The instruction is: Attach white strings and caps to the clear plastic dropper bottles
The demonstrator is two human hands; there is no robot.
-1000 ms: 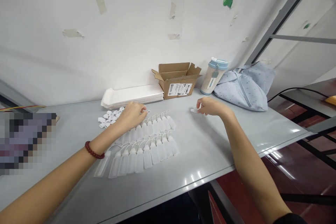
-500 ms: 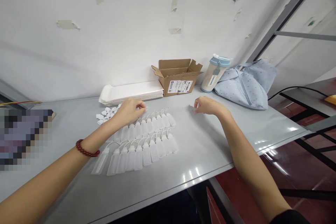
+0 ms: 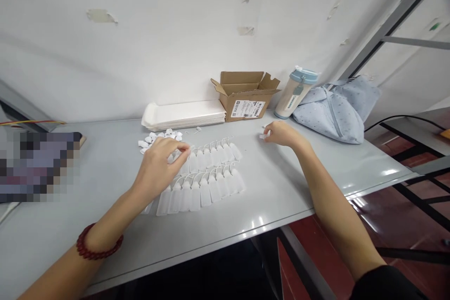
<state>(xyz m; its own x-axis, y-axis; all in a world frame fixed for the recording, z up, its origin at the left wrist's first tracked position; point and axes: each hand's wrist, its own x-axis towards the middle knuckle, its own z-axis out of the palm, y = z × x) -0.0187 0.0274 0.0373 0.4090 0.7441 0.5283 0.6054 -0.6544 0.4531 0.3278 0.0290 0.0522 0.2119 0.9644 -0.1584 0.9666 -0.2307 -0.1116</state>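
My left hand [image 3: 160, 164] is over the left part of two rows of translucent white plastic tags [image 3: 195, 197] with thin loop cords. Its thumb and forefinger are pinched together at the back row; anything between them is too small to make out. Just behind that hand lies a pile of small white caps [image 3: 151, 138], partly covered by it. Further right, my right hand [image 3: 281, 133] is closed at the fingertips, with a small white piece [image 3: 262, 136] between them, low over the table. Another tiny white bit shows behind those fingers.
Along the wall stand a stack of flat white sheets [image 3: 186, 115], an open cardboard box [image 3: 249, 103], a tumbler [image 3: 295, 93] and a pale blue cloth bag [image 3: 330, 115]. A blurred-out object [image 3: 35, 164] lies at the left. The grey table's [image 3: 218, 239] front edge runs below.
My left hand has drawn back toward me and left, uncovering small white bits near the sheet stack. My right hand has stayed in about the same area, its fingers lower. The view has shifted slightly.
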